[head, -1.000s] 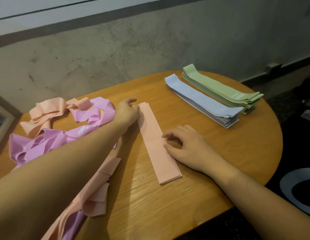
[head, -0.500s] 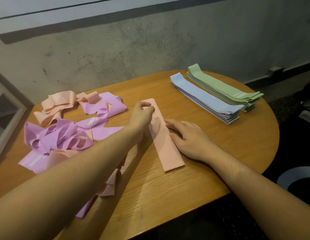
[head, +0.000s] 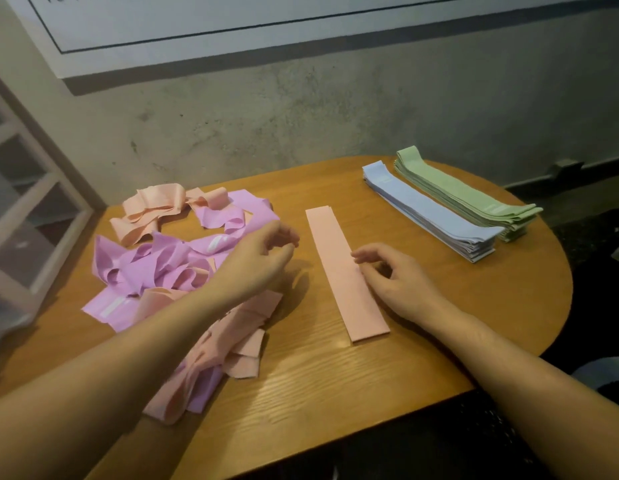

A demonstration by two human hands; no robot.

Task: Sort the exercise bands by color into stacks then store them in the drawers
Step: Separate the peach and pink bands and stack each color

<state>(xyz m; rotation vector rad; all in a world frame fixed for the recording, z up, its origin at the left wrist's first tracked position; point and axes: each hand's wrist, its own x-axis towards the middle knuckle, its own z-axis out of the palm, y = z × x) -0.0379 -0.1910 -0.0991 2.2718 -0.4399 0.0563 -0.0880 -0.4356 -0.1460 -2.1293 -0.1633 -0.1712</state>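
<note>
1. A rounded wooden tabletop [head: 318,386] fills the view. Its far edge sits close to a grey concrete wall [head: 301,123], and its right edge curves round toward the near side.
2. A single flat pink band [head: 339,265] lies near the middle. Its long axis runs from the far side toward the near right, with the near end slightly more to the right.
3. Bare wood lies open on both sides of this band and across the whole near edge.
4. At the far right, a neat blue stack [head: 429,213] and a green stack [head: 470,195] lie side by side, touching or nearly so. Their long axes angle more sharply toward the near right, and the green stack's near end reaches close to the right edge.
5. On the left, a loose pile [head: 169,268] of purple and pink bands spreads from the far left down toward the near edge.
6. The left hand [head: 263,258] hovers above the pile's right side, fingers loosely curled, holding nothing.
7. The right hand [head: 394,275] rests at the flat band's right edge, fingers relaxed, fingertips touching it without gripping.
8. A white-framed drawer unit [head: 27,216] stands beyond the left edge.
</note>
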